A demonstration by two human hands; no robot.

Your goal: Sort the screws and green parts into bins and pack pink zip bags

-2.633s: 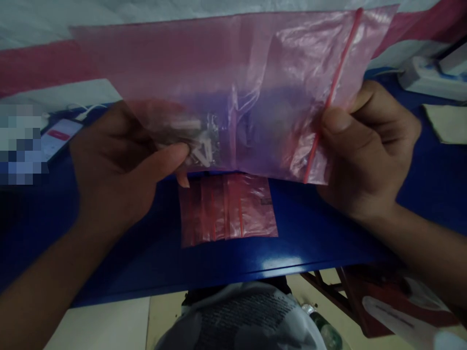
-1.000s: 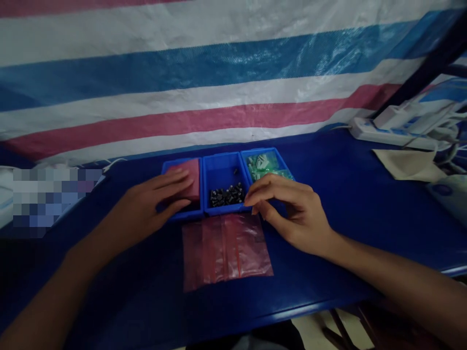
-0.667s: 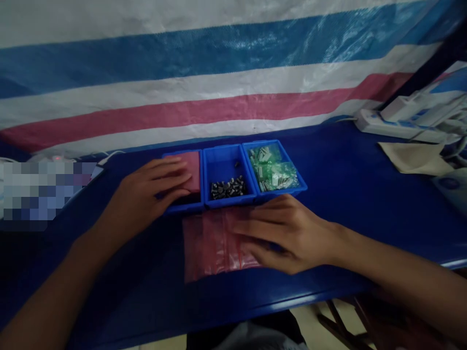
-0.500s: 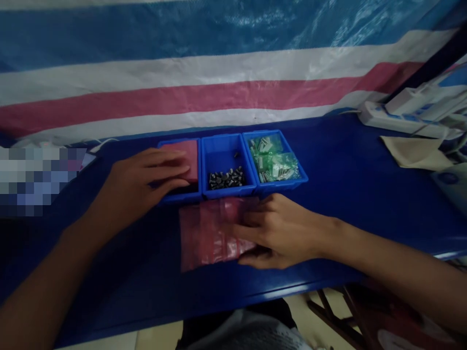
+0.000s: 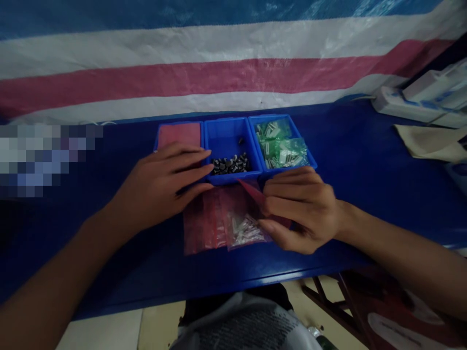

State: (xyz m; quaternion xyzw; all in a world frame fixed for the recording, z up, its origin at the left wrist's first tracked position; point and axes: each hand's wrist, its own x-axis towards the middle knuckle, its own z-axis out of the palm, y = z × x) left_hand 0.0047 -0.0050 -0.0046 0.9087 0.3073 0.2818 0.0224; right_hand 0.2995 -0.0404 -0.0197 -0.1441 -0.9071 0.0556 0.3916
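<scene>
My right hand [image 5: 302,209] is closed in a pinch on a red plastic bag [image 5: 251,190], whose edge is raised off the table. Under and beside it, a clear-looking bag with small silver pieces [image 5: 244,231] overlaps other flat red plastic bags [image 5: 204,223]. My left hand [image 5: 171,180] is open, fingers outstretched over the front of the left blue bin [image 5: 156,143], fingertips near the middle bin. A flat pink-red stack [image 5: 178,133] fills the left bin. Black screw-like parts [image 5: 229,165] lie in the middle bin [image 5: 222,130].
The right blue bin [image 5: 312,163] holds green bags [image 5: 282,146] of silver pieces. A white power strip [image 5: 397,104] and a beige sheet [image 5: 426,141] are at the right. A striped tarp [image 5: 219,75] hangs behind the blue table [image 5: 350,155].
My right hand has moved right and up, lifting a red bag's edge and uncovering silver pieces. My left hand has moved right, off the pink-red stack. The view has tilted down slightly.
</scene>
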